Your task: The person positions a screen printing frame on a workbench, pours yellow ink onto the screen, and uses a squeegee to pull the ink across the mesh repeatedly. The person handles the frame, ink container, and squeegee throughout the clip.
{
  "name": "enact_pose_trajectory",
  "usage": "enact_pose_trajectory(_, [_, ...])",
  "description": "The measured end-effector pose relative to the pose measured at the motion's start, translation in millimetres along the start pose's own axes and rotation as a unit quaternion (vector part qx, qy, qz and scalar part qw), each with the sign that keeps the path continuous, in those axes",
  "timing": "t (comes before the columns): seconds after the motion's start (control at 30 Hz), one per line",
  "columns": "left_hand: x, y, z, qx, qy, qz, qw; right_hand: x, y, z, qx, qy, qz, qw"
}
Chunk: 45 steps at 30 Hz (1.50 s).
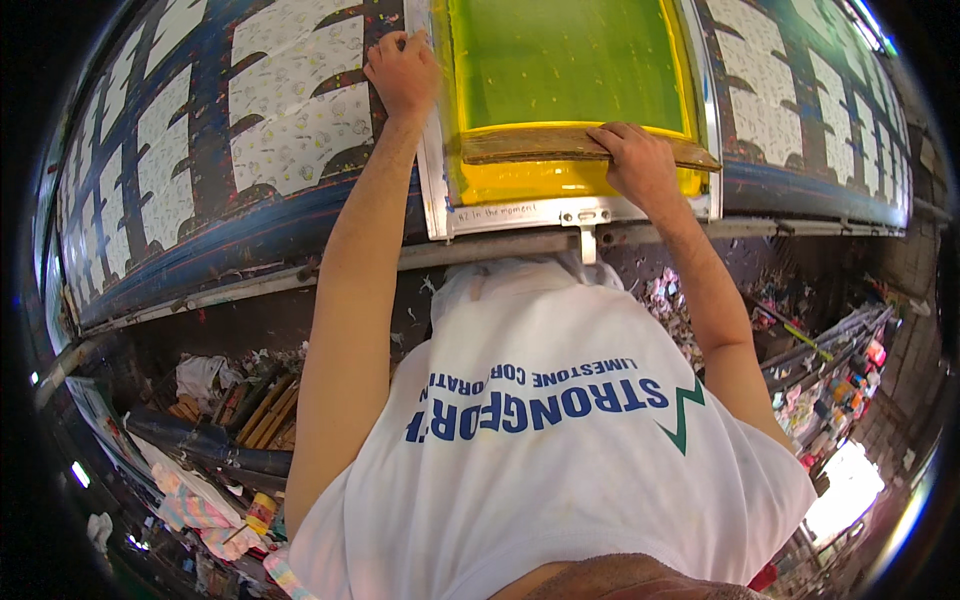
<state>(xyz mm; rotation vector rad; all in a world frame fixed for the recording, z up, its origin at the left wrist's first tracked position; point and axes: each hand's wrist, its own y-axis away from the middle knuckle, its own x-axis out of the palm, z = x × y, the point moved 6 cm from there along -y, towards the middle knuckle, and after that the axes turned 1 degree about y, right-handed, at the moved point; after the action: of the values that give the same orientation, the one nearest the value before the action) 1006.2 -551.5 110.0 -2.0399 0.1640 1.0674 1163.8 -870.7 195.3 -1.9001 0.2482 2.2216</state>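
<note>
A silk-screen frame (433, 150) with metal sides lies on the long printing table, its green mesh (565, 65) edged in yellow. My right hand (643, 165) is closed over the wooden squeegee (535, 146), which lies crosswise near the frame's near end. Yellow ink (530, 185) pools on the near side of the squeegee. At the frame's left side, my left hand (405, 78) is curled against the metal edge and grips it; its fingertips are partly hidden.
Cut white fabric pieces with a small print (298, 90) lie in rows on the dark table (210, 120), left and right of the frame. A metal bracket (587, 235) joins the frame to the table's rail (440, 257). Wooden squeegees (270, 410) and scraps lie below left; clutter (825, 400) fills the right.
</note>
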Motion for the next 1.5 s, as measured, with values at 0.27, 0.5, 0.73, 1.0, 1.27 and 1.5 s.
enact_pose_trajectory(0.27, [-17, -3, -11, -0.013, 0.017, 0.030, 0.999, 2, -158, -64, -0.017, 0.020, -0.029, 0.999])
enact_pose_trajectory(0.5, [-24, -8, -18, -0.023, 0.015, 0.044, 0.999, -5, -331, -130, -0.006, 0.050, -0.034, 0.998])
enact_pose_trajectory(0.73, [-26, -11, -23, -0.021, 0.000, 0.060, 0.998, -15, -422, -169, -0.001, 0.027, 0.017, 1.000])
enact_pose_trajectory(1.0, [-28, -14, -28, -0.019, -0.006, 0.055, 0.998, -30, -450, -186, -0.044, 0.022, -0.004, 0.999])
enact_pose_trajectory(1.27, [-26, -15, -26, -0.030, 0.011, 0.069, 0.997, -9, -429, -180, -0.094, 0.035, 0.010, 0.995])
enact_pose_trajectory(1.5, [-23, -12, -19, 0.005, 0.042, 0.018, 0.999, 5, -311, -131, -0.090, 0.017, 0.022, 0.996])
